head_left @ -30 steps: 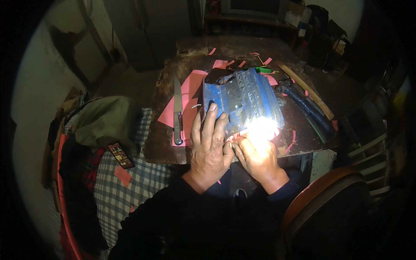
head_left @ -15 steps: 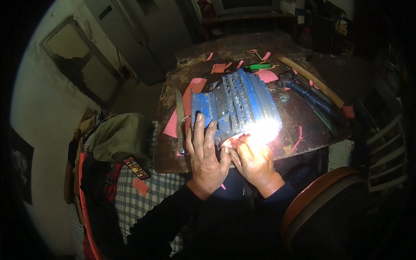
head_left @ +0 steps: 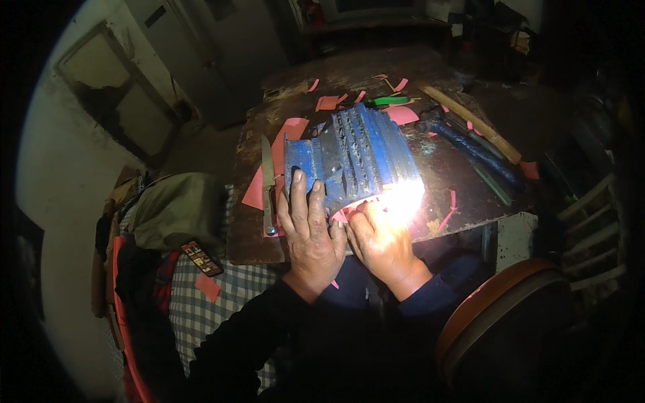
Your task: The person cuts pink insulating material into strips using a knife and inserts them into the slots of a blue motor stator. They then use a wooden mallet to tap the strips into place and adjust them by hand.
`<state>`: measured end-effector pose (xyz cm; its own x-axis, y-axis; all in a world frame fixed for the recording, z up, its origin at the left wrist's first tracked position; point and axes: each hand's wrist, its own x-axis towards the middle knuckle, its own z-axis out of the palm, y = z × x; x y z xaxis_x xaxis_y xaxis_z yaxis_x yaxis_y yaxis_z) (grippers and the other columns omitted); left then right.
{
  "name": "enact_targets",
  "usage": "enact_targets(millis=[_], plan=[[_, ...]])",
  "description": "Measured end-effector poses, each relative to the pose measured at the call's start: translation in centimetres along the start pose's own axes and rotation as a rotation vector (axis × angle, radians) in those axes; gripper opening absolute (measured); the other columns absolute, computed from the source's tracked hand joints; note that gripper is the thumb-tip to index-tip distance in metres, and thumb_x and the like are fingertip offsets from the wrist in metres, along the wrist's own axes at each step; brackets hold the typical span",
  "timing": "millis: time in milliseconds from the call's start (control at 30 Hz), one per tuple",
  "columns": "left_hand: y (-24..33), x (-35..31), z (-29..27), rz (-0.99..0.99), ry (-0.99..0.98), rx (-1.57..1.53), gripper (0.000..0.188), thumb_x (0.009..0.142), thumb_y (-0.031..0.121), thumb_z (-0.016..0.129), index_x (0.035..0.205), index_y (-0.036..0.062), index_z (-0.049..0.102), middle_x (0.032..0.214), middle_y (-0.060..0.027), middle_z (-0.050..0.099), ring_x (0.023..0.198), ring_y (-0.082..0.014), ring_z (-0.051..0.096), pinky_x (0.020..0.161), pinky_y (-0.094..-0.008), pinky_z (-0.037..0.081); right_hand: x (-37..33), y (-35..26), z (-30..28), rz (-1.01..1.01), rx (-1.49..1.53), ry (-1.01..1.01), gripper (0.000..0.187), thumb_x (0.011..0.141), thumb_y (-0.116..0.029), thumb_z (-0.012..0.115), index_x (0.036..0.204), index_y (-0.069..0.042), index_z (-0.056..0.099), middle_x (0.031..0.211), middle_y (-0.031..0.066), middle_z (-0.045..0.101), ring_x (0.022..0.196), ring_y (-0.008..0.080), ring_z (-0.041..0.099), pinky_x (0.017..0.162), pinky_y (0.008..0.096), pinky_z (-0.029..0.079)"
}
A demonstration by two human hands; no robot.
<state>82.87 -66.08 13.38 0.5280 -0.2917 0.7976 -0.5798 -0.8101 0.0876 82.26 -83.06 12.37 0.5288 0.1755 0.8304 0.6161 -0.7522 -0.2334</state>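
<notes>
A grimy blue ribbed casing [head_left: 386, 144], like a motor housing, lies on the worn table with its open end toward me. My left hand [head_left: 310, 238] rests against its near left side, fingers stretched out and apart, thumb close to the rim. Inside the opening shows a pink sheet piece [head_left: 340, 215]. My right hand [head_left: 383, 245] is closed at that opening, its bent fingers pinching the pink material. Bright glare hides part of the rim beside them, and the fingertips are partly covered.
Left of the casing, a knife [head_left: 269, 181] lies over a larger pink sheet [head_left: 254, 187]. A hammer [head_left: 470, 148] and a wooden stick [head_left: 470, 124] lie to the right. Green-handled scissors [head_left: 391, 101] and pink scraps are behind. A phone [head_left: 201, 258] rests on checked cloth [head_left: 235, 295].
The whole view has shifted, so the table and casing appear slightly farther left. Both hands stay at the casing's opening; the right fingers have shifted slightly at the pink material.
</notes>
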Motion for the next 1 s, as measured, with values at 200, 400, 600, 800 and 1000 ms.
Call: enact_targets(millis=[200, 400, 600, 800, 1000], plan=[[-0.4, -0.1, -0.6, -0.006, -0.028, -0.074, 0.089, 0.097, 0.006, 0.076, 0.176, 0.0050, 0.033, 0.183, -0.0298, 0.028, 0.165, -0.0554, 0.030, 0.134, -0.0663, 0.029, -0.9, -0.9, -3.1, 0.032, 0.118, -0.061, 0.024, 0.090, -0.005, 0.085, 0.113, -0.002, 0.078, 0.106, 0.0129, 0.071, 0.082, 0.0300, 0.077, 0.071, 0.0428, 0.064], [-0.1, -0.2, -1.6, -0.039, -0.088, -0.120, 0.084, 0.099, 0.015, 0.078, 0.173, 0.0014, 0.040, 0.183, -0.0300, 0.027, 0.166, -0.0546, 0.028, 0.134, -0.0657, 0.028, -6.2, -2.4, -8.5, 0.360, 0.142, -0.135, 0.027, 0.091, 0.001, 0.088, 0.116, -0.002, 0.079, 0.112, 0.0151, 0.074, 0.089, 0.0349, 0.078, 0.077, 0.0422, 0.065], [1.3, -0.8, -3.6, -0.041, -0.111, -0.074, 0.085, 0.096, 0.021, 0.078, 0.169, -0.0037, 0.043, 0.181, -0.0319, 0.029, 0.169, -0.0547, 0.023, 0.134, -0.0688, 0.026, -11.3, -2.9, -10.4, 0.679, 0.180, -0.261, 0.024, 0.096, -0.002, 0.084, 0.119, -0.001, 0.080, 0.115, 0.0196, 0.074, 0.085, 0.0350, 0.076, 0.076, 0.0422, 0.063], [2.6, -0.9, -5.4, 0.134, 0.045, -0.193, 0.082, 0.098, 0.022, 0.075, 0.170, -0.0010, 0.045, 0.180, -0.0324, 0.033, 0.169, -0.0547, 0.027, 0.134, -0.0698, 0.027, -13.0, -3.9, -10.1, 0.638, 0.188, -0.282, 0.027, 0.095, -0.005, 0.084, 0.121, 0.000, 0.080, 0.114, 0.0198, 0.074, 0.083, 0.0331, 0.076, 0.075, 0.0418, 0.062], [5.3, -0.8, -4.7, 0.133, -0.313, -0.478, 0.068, 0.098, 0.019, 0.081, 0.158, -0.0034, 0.057, 0.161, -0.0256, 0.060, 0.155, -0.0433, 0.055, 0.129, -0.0543, 0.044, -13.4, -4.2, -10.1, 0.552, 0.170, -0.260, 0.030, 0.094, -0.005, 0.085, 0.123, 0.000, 0.079, 0.113, 0.0198, 0.074, 0.083, 0.0320, 0.076, 0.077, 0.0411, 0.063]])
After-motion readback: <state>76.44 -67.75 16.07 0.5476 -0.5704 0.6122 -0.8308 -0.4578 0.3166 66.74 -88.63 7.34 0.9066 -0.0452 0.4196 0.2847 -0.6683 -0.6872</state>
